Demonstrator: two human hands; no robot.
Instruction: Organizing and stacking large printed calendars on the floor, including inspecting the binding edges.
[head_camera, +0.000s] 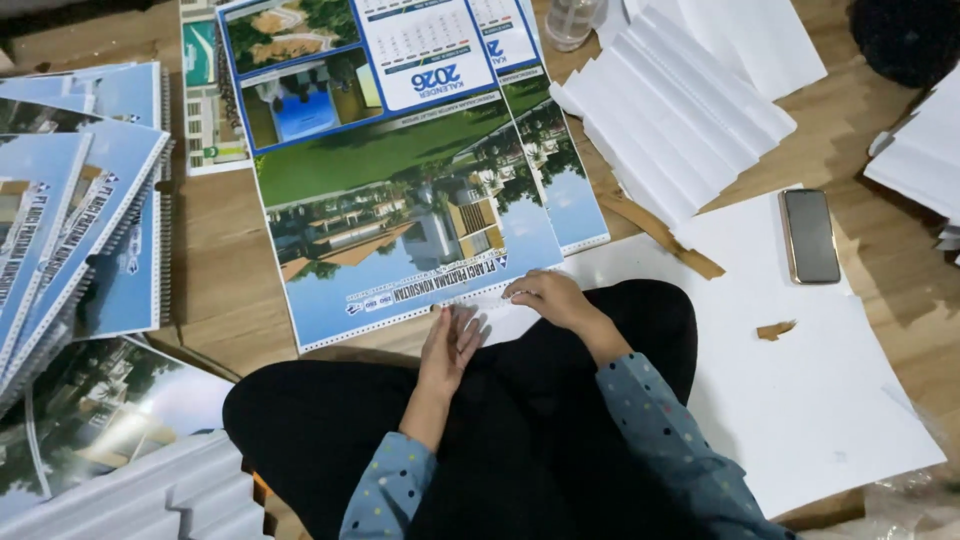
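From the head view, your left hand (450, 345) lies flat, fingers together, on the punched lower edge of the calendar sheet (400, 215). Your right hand (550, 298) rests just beside it, fingers curled on the same edge, gripping nothing. That edge carries no wire yet, while bound calendars (85, 200) are stacked well left of your fingers and white sheets (675, 110) beyond.

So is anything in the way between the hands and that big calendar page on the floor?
No, nothing visible is. Both hands already rest on the near, punched edge of the calendar sheet: the left hand near the middle, the right hand by its corner. The phone lies well off to the right.
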